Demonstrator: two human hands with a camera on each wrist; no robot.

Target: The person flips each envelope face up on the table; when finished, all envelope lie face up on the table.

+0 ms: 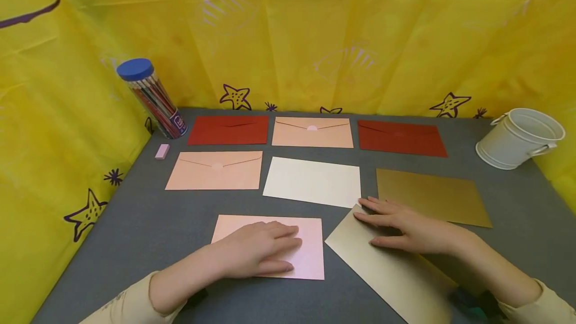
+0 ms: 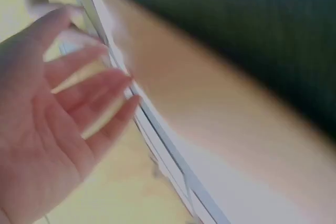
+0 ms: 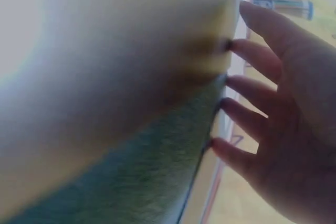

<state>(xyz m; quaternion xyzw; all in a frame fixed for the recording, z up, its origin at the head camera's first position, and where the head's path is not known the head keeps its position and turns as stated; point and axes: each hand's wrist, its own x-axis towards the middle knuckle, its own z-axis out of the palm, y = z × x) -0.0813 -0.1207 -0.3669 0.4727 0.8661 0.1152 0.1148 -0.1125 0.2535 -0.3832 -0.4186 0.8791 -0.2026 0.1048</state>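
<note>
Head view: bright, even light, mostly sharp. Soft shadows beneath the person's bare left hand (image 1: 258,249) and right hand (image 1: 405,224). Flat, pale gold paper rectangle (image 1: 382,259) blurs between four and five o'clock. Wide-angle lean: clear cylindrical jar with blue lid (image 1: 157,104) at ten o'clock, round white bucket (image 1: 513,139) at three.

Left wrist: hazy, washed out; pale pink paper rectangle (image 2: 220,150) out of focus, dark grey tabletop (image 2: 252,30) dim and smeared at two.

Right wrist: white glare at ten, gold surface defocused, palm shaded, background overexposed.
</note>
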